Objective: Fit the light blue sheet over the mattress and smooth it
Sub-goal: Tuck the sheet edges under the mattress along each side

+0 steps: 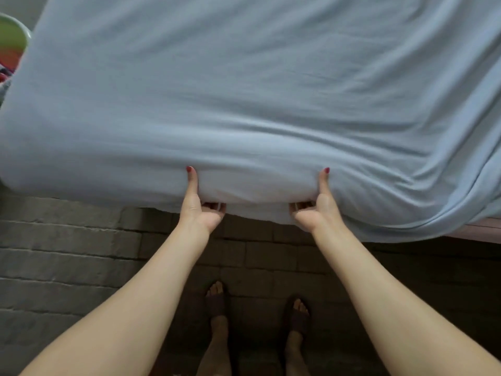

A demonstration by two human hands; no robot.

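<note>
The light blue sheet (pixel 244 90) covers the whole top of the mattress and hangs over its near edge. My left hand (pixel 200 204) grips that near edge, thumb up on the side and fingers curled under. My right hand (pixel 317 207) holds the same edge about a forearm's width to the right, in the same way. Long creases run across the sheet just above both thumbs. At the right the sheet hangs loose in folds (pixel 447 213) off the mattress. The mattress itself is hidden by the sheet.
A grey tiled floor (pixel 67 253) lies below the bed edge, with my two feet in dark sandals (pixel 217 302) on it. A colourful round object (pixel 12 42) shows at the far left beside the bed. A pinkish bed frame edge (pixel 482 229) peeks out at the right.
</note>
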